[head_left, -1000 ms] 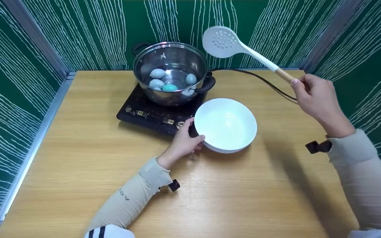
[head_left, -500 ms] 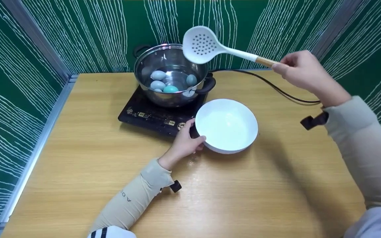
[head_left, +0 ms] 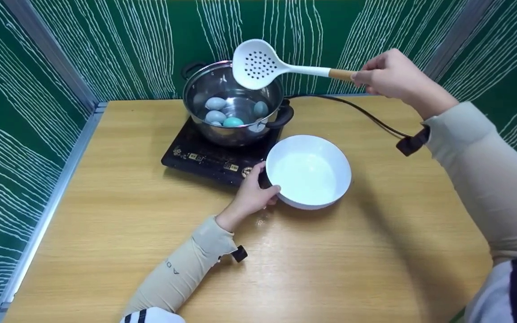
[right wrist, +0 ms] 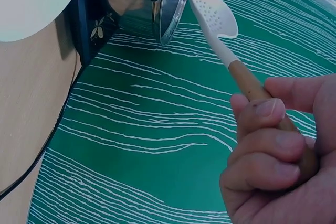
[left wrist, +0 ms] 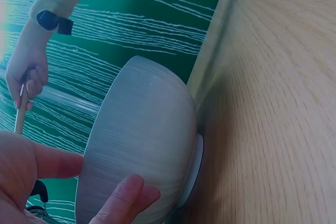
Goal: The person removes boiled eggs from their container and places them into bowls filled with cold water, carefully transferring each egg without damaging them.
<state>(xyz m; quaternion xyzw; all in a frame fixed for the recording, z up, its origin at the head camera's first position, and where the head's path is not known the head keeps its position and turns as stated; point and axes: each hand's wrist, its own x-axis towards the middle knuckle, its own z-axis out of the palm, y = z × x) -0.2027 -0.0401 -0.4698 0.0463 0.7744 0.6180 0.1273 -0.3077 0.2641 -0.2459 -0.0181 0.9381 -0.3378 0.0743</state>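
My right hand (head_left: 392,76) grips the wooden handle of a white skimmer (head_left: 258,65) with round holes. Its head hangs high, overlapping the right back rim of the steel pot (head_left: 227,133) in the head view, with nothing on it. In the right wrist view the fingers curl round the handle (right wrist: 247,81). Several pale blue eggs (head_left: 215,104) and one turquoise egg (head_left: 233,121) lie in the pot. My left hand (head_left: 255,193) holds the left side of a white bowl (head_left: 308,172), thumb at the rim and fingers against the outer wall (left wrist: 142,124). No food shows in the bowl.
The pot stands on a black induction cooker (head_left: 204,163), its dark side handle (head_left: 281,116) pointing toward the bowl. A black cable (head_left: 366,115) runs right across the wooden table (head_left: 330,269). Green walls (head_left: 151,49) with white lines enclose the back and sides.
My right hand has moved left and up, carrying the skimmer's head from right of the pot to over its right rim. The left hand and bowl stay in place.
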